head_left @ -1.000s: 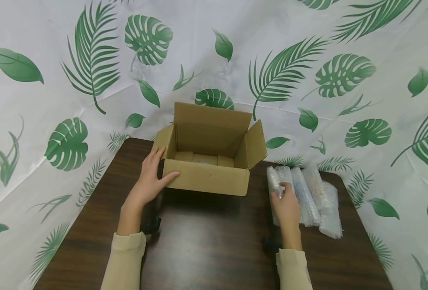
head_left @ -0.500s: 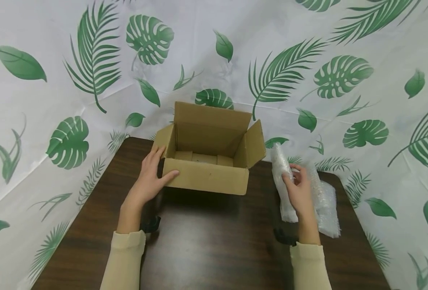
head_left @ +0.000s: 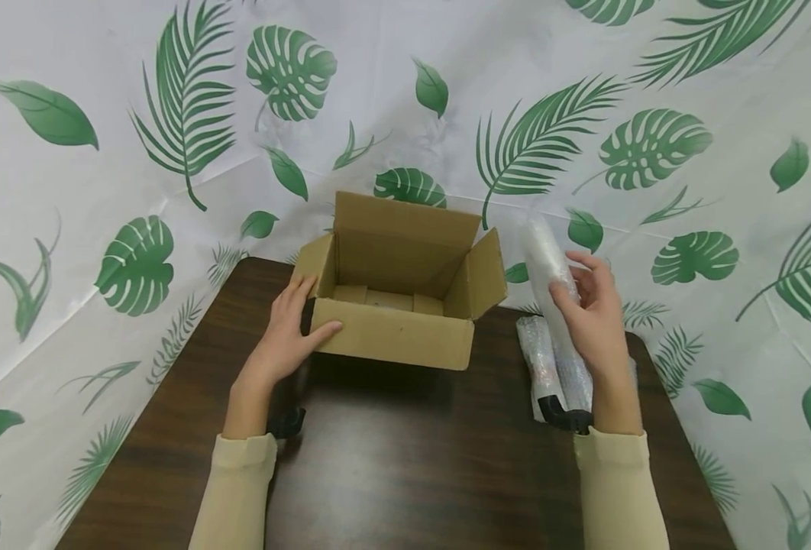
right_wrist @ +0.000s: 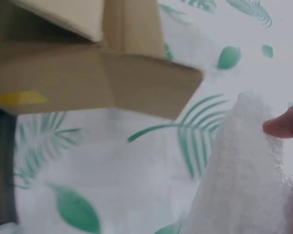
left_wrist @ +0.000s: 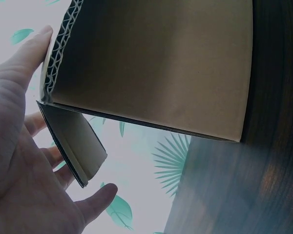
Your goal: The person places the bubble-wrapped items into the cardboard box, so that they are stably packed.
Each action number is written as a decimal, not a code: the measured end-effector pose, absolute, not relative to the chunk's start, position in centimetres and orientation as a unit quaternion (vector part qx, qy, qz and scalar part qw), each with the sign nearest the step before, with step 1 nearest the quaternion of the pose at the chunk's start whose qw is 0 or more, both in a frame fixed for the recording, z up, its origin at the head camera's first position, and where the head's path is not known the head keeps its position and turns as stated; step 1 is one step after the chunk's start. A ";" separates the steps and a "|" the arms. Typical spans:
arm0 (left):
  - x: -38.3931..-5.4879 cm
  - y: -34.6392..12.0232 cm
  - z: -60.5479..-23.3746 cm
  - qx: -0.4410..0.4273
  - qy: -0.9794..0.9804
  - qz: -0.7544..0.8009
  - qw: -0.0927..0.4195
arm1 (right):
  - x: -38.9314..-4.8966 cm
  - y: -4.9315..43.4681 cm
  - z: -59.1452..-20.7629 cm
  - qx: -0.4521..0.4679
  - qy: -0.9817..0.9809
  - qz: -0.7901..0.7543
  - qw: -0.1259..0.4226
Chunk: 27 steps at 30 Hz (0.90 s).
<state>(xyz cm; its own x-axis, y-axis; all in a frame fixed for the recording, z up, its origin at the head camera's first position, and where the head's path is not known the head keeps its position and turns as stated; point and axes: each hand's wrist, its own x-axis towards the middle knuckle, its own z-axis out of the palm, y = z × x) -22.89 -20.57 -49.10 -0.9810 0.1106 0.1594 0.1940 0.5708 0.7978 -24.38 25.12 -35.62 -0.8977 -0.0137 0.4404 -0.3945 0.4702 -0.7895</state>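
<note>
An open cardboard box (head_left: pixel 392 334) is on the table, its flaps spread outward. My left hand (head_left: pixel 285 328) rests at the box's front left corner, thumb on the front flap and fairly straight fingers against the left flap (left_wrist: pixel 75 141). To the right, my right hand (head_left: pixel 594 313) holds a long bubble-wrapped bundle (head_left: pixel 548 263) between thumb and fingers, raised above the table and tilted. In the right wrist view, the thumb lies along this bundle (right_wrist: pixel 244 170); the wrap hides what is inside. More bubble-wrapped bundles (head_left: pixel 539 359) lie below, partly covered by my right forearm.
The dark wooden table (head_left: pixel 392 458) extends in front of the box. A white cloth with green leaves (head_left: pixel 429 88) hangs closely behind and along both sides. A black wrist mount (head_left: pixel 565 415) sits by my right wrist.
My right hand has gripped a bubble-wrapped bundle and lifted it off the pile, up and slightly to the right. The left hand and the box have stayed in place.
</note>
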 end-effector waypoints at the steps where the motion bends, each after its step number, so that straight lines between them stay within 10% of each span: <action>1: -22.9 -20.5 -49.1 -0.087 -0.885 -0.455 0.045 | -24.5 24.8 -35.0 0.134 -0.838 0.495 0.187; 27: -23.0 -20.7 -49.0 -0.088 -0.883 -0.459 0.046 | -31.2 11.7 -27.5 0.304 -0.880 0.365 0.015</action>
